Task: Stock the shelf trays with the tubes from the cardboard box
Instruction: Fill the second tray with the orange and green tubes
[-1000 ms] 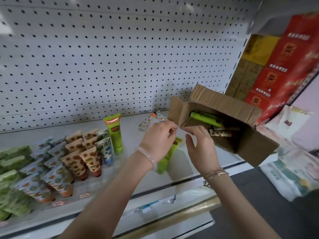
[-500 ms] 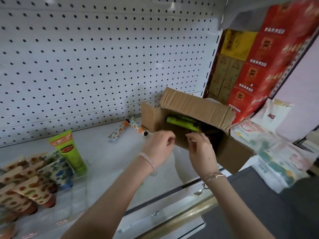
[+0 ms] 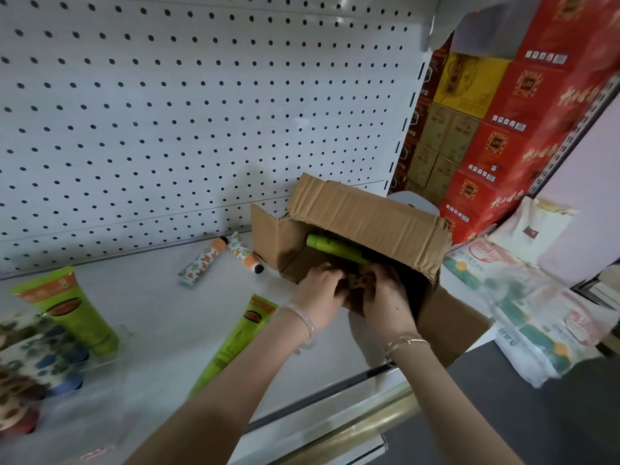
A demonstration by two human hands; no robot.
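Note:
The open cardboard box (image 3: 369,213) sits on the right end of the white shelf (image 3: 161,317). A green tube (image 3: 335,248) lies inside it. My left hand (image 3: 320,293) and my right hand (image 3: 385,302) both reach into the box, their fingers curled on a small brown patterned tube (image 3: 358,280) between them. A second green tube (image 3: 235,337) lies flat on the shelf by my left forearm. A third one (image 3: 73,310) stands in a clear shelf tray (image 3: 107,360) at the left, beside blurred patterned tubes (image 3: 30,360).
Two small orange-patterned tubes (image 3: 201,261) (image 3: 243,251) lie loose near the white pegboard back wall (image 3: 201,112). Red and yellow cartons (image 3: 510,129) are stacked right of the shelf, with plastic-wrapped packs (image 3: 536,313) below them. A metal rail (image 3: 352,427) runs along the shelf front.
My view has swung right and the trays have slid to the left edge. Both hands have gone from the box's near flap deeper into the box and closed on a small patterned tube.

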